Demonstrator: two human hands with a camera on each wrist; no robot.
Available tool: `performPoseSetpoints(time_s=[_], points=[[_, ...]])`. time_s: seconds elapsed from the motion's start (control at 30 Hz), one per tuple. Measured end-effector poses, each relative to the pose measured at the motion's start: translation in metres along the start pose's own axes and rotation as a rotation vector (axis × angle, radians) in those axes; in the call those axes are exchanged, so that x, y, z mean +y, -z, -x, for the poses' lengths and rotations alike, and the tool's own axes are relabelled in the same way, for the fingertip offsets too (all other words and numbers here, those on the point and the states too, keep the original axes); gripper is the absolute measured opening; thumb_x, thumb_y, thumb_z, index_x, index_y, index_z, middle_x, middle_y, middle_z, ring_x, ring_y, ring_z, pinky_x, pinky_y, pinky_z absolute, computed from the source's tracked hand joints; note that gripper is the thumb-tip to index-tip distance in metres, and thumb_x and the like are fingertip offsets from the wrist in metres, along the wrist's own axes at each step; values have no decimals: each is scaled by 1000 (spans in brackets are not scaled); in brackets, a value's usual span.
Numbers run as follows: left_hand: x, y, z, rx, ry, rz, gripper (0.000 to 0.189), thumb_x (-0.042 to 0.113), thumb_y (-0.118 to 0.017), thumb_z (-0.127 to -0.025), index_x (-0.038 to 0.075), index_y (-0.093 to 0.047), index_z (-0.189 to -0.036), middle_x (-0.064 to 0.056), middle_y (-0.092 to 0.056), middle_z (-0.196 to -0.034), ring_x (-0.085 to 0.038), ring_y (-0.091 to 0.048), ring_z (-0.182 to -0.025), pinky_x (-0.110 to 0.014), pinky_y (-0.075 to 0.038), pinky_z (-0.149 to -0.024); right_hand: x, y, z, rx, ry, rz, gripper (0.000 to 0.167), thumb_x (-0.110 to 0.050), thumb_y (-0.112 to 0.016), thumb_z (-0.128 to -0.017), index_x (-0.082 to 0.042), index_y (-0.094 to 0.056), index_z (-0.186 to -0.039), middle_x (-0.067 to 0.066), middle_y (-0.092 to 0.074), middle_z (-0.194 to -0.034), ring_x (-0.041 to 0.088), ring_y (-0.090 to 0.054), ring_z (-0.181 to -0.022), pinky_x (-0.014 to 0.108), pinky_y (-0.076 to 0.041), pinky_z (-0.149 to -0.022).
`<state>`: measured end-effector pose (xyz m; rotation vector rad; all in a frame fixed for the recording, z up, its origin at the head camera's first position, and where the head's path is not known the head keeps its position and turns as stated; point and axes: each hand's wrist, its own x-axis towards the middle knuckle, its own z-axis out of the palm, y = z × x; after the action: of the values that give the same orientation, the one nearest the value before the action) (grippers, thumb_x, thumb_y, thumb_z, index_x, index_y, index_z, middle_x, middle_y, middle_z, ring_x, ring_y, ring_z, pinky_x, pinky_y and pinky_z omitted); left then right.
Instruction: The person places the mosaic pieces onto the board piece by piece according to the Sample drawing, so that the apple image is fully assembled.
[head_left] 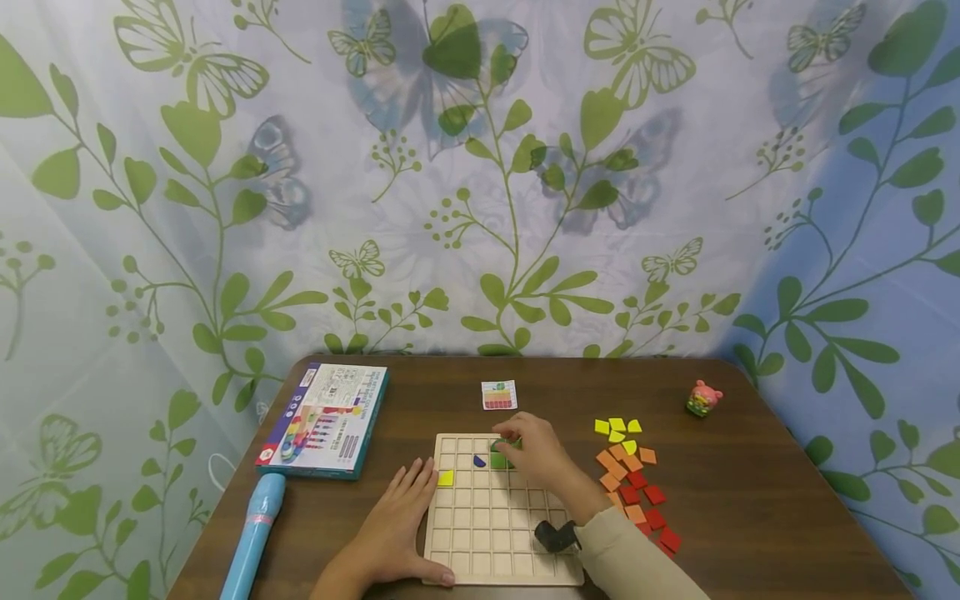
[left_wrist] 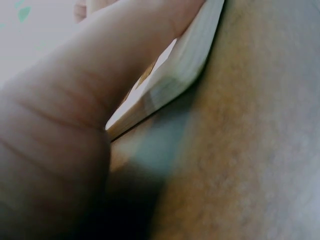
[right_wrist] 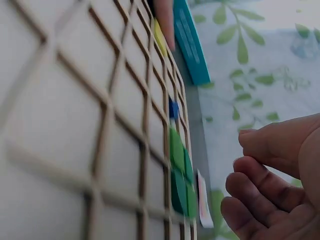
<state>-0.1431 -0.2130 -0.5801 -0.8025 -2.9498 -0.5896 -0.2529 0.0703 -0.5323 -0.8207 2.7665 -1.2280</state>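
One wooden grid board (head_left: 480, 540) lies on the brown bench (head_left: 750, 500), low in the centre of the head view. The left hand (head_left: 393, 521) rests along its left edge, fingers straight and thumb by the bottom corner, a bracing grip that clamps nothing. The right hand (head_left: 538, 454) is over the upper middle of the board, at the green tiles (head_left: 498, 460); its grip is loosely curled, with thumb and forefinger slightly apart and nothing visible between them in the right wrist view.

A blue piece (head_left: 479, 460) sits left of the green ones, and a yellow square (head_left: 446, 477) lies by the left fingertips. Loose yellow tiles (head_left: 602, 427), orange tiles (head_left: 611, 482) and red tiles (head_left: 655, 494) spread right of centre, some overlapping.

The likeliest trouble is the beige sleeve (head_left: 626, 542) at the lower right: it is so near the orange and red tiles that a sweep of the forearm could scatter them. Low fingertips might tip a green tile out of its cell, or nudge the small blue piece, which leaves part of its cell bare. Uneven pressure from the left hand could also slide the board and jolt every piece.
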Motion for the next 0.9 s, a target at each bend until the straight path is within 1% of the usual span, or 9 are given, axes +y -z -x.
performPoseSetpoints(time_s=[0.1, 0.2, 0.33, 0.43, 0.5, 0.6, 0.73, 0.8, 0.9], points=[[0, 0, 0, -2, 4, -6, 147, 98, -65, -63, -4, -30, -163, -21, -18, -171, -40, -12, -157, -57, -12, -125, 20, 19, 1, 65, -62, -9, 24, -7, -79, -96, -4, -77, -120, 1, -69, -109, 16, -64, -93, 35, -58, -79], [-1, 0, -1, -8, 7, -6, 147, 98, -65, -63, -4, -29, -163, -21, -17, -172, -39, -12, -158, -56, -11, -125, 38, 38, 4, 81, -114, -2, 27, -7, -80, -95, -4, -77, -122, 0, -69, -112, 19, -66, -97, 40, -59, -83], [-2, -1, -1, -19, 13, 0, 147, 98, -65, -63, -3, -29, -164, -20, -17, -172, -39, -11, -158, -56, -10, -126, 60, 65, 10, 56, -142, 42, 33, -8, -80, -96, -2, -73, -127, 6, -69, -122, 29, -67, -109, 48, -58, -92], [-2, -2, -2, -23, 15, 0, 147, 98, -64, -63, -4, -29, -164, -20, -17, -172, -39, -11, -158, -57, -10, -125, 76, 82, 13, 50, -138, 84, 36, -9, -80, -96, 0, -72, -130, 14, -68, -127, 38, -65, -115, 54, -55, -95], [-2, -1, -2, -21, 15, 1, 147, 98, -64, -64, -4, -29, -164, -20, -17, -172, -39, -11, -158, -57, -10, -125, 87, 92, 14, 48, -141, 108, 38, -9, -81, -95, 1, -71, -131, 18, -67, -130, 42, -62, -119, 57, -54, -97], [-2, -1, -2, -22, 15, 4, 147, 98, -64, -64, -4, -29, -164, -20, -16, -172, -39, -11, -158, -56, -10, -126, 102, 103, 16, 24, -147, 140, 41, -10, -82, -94, 2, -70, -132, 21, -64, -134, 45, -59, -124, 61, -51, -99], [-2, -2, -1, -30, 19, 4, 147, 98, -64, -64, -3, -29, -164, -20, -17, -172, -39, -11, -158, -56, -10, -126, 120, 113, 19, -26, -157, 168, 45, -10, -84, -92, 2, -70, -133, 22, -64, -133, 46, -58, -124, 62, -51, -99], [-2, -2, -1, -29, 19, 0, 147, 98, -64, -64, -3, -29, -164, -20, -17, -172, -39, -12, -158, -56, -10, -126, 128, 116, 19, -41, -159, 178, 44, -9, -85, -91, 1, -71, -131, 20, -65, -130, 46, -60, -121, 61, -52, -97], [-2, -2, -1, -21, 14, -8, 147, 99, -63, -64, -3, -29, -164, -20, -18, -172, -40, -12, -158, -56, -11, -125, 136, 118, 19, -56, -171, 172, 40, -7, -86, -88, -1, -74, -127, 15, -67, -124, 41, -62, -116, 56, -55, -94]])
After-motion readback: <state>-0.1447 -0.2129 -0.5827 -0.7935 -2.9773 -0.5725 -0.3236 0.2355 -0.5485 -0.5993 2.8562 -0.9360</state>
